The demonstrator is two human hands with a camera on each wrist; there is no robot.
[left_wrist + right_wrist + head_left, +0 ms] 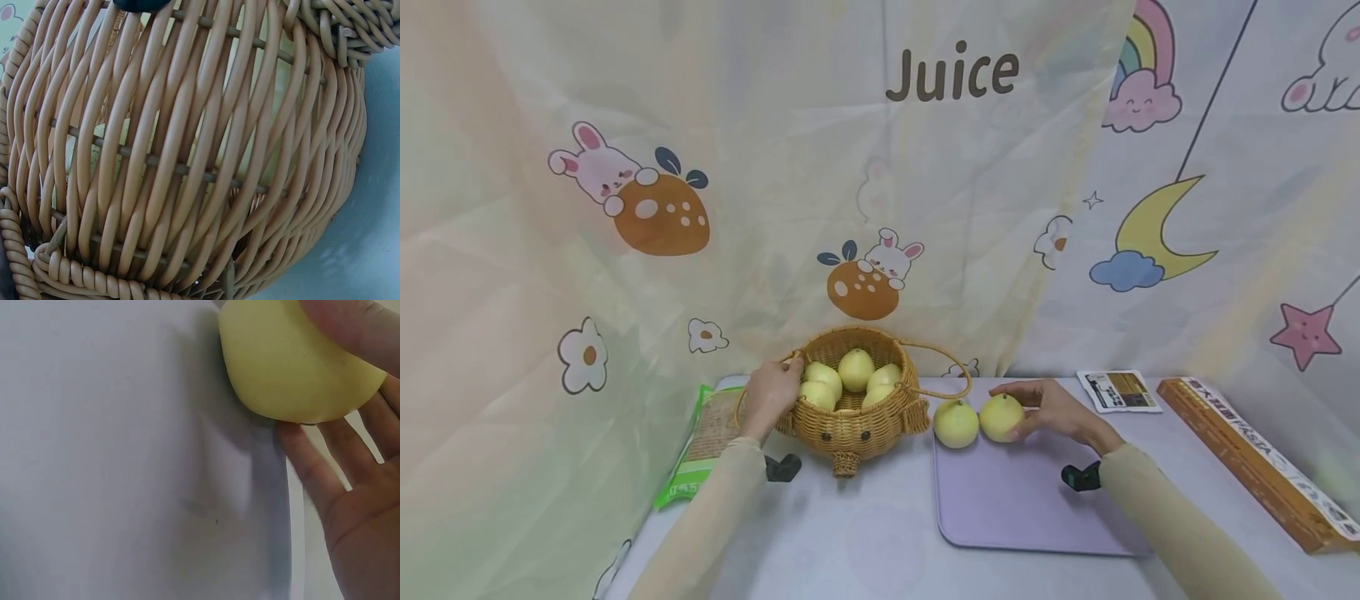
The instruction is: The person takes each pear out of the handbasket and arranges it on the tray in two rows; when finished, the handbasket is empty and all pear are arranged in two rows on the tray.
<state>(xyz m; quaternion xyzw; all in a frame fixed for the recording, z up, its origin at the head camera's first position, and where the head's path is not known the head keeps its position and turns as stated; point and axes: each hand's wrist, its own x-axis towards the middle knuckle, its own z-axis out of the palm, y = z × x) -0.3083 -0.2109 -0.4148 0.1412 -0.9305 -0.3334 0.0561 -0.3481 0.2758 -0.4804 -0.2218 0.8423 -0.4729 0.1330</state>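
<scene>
We list: one wicker basket, lower centre of the frame, with pale yellow pears inside; left hand, grip clasped on the basket's left rim. One held pear, right of centre, grasped in the grip of the right hand; one second pear, just left of it. We add: one purple tray, lower right; one green-edged packet, lower left; one long box, far right.
</scene>
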